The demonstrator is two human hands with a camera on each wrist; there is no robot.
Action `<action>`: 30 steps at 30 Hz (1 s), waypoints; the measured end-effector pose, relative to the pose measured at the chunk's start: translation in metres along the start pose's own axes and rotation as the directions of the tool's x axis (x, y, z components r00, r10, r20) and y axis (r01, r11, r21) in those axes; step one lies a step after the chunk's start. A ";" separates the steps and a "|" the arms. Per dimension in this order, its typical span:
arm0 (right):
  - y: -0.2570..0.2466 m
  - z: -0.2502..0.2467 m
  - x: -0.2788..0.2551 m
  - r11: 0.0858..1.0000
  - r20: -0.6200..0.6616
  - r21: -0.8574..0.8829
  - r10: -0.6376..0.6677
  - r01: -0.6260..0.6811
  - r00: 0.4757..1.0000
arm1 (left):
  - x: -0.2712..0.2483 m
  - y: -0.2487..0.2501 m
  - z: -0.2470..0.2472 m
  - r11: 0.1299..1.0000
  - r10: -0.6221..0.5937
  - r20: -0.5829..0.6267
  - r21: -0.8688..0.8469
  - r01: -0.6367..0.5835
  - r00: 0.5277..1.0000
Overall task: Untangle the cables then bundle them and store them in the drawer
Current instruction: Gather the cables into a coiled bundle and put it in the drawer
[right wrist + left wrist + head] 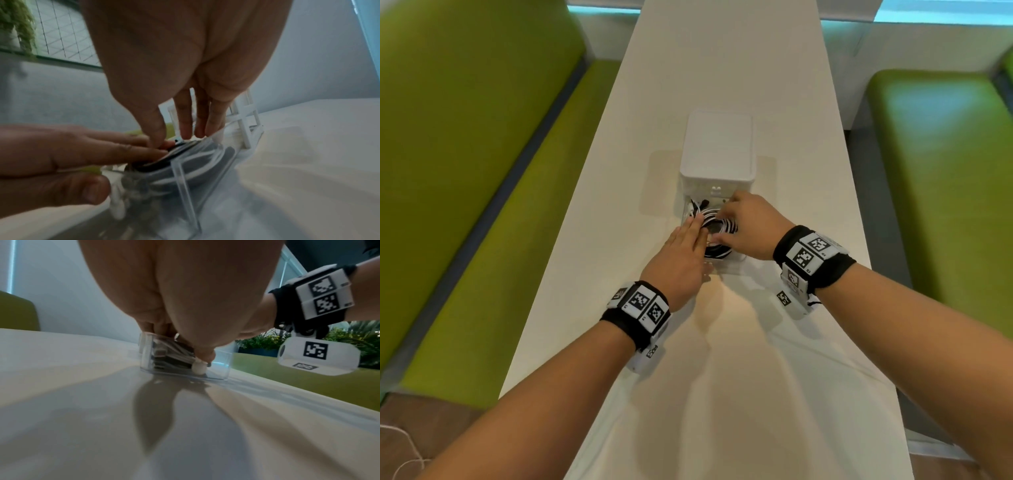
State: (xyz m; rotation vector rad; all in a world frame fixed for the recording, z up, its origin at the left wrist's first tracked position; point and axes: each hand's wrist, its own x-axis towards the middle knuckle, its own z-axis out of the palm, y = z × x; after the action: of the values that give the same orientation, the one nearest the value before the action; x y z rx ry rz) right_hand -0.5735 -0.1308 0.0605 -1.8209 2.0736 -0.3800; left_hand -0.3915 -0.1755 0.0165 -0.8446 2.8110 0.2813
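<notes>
A coil of black and white cables (719,224) lies in a clear drawer (726,265) pulled out toward me from a white drawer unit (717,154) on the table. My left hand (683,250) lies flat with straight fingers pressing on the coil's left side. My right hand (748,222) reaches in from the right, its fingertips pushing down on the coil. In the right wrist view the right fingers (185,128) point down onto the cables (185,155) behind the clear drawer wall (185,181), beside the left hand (82,154). The left wrist view shows the drawer front (185,372) with its white knob (199,368).
The long white table (722,377) runs away from me, with green benches on the left (465,171) and right (945,171). A thin white cord (400,445) lies on the floor at the lower left. Plants (349,332) stand beyond the right bench.
</notes>
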 end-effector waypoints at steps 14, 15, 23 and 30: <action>0.012 -0.028 0.044 0.998 -0.258 -0.052 0.007 -0.021 0.966 | 0.020 -0.001 -0.016 0.999 -0.034 0.029 0.039 0.033 0.999; 0.012 -0.028 0.042 0.999 -0.259 -0.050 0.004 -0.018 0.966 | 0.024 -0.002 -0.017 0.998 -0.039 0.024 0.044 0.038 0.999; 0.014 -0.034 0.035 0.998 -0.225 -0.050 0.020 -0.032 0.974 | 0.038 -0.009 -0.028 0.985 -0.017 -0.123 -0.172 -0.004 0.992; 0.014 -0.033 0.036 0.999 -0.230 -0.030 0.030 -0.038 0.973 | 0.025 -0.009 -0.014 0.976 0.135 -0.437 -0.094 -0.194 0.889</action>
State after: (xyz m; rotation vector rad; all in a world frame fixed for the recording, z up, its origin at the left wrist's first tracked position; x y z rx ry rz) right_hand -0.6044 -0.1658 0.0815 -1.8327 2.2736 -0.5737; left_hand -0.4087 -0.1994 0.0226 -0.7731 3.3204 0.3535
